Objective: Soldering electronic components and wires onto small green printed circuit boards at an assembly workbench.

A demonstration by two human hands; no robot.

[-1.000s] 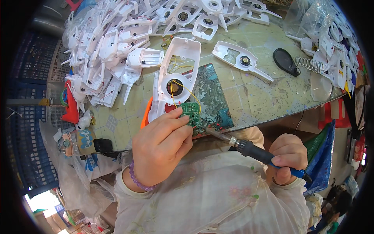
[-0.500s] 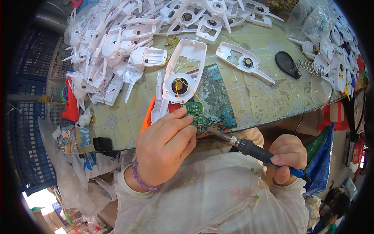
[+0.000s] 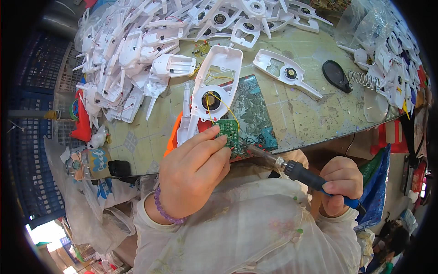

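My left hand (image 3: 194, 171) is closed at the table's front edge, its fingertips gripping a small green circuit board (image 3: 227, 130). Yellow wires run from the board to a round black speaker (image 3: 210, 101) set in a white plastic housing (image 3: 222, 64), which lies just beyond. In my right hand (image 3: 341, 185) is a soldering iron (image 3: 305, 175) with a black and blue handle. Its tip points left and ends slightly right of the board, over a dark stained work plate (image 3: 253, 112). My left fingers hide the board's lower left part.
White plastic shells (image 3: 132, 55) are heaped at the back left, with more at the far right (image 3: 394, 77). A single shell (image 3: 287, 73), a black oval part (image 3: 336, 76) and a coiled spring (image 3: 363, 79) lie right of the plate. An orange piece (image 3: 173, 134) sits by my left hand.
My right hand and the soldering iron have shifted slightly right, drawing the tip a little away from the circuit board. My left hand and the board stay nearly still.
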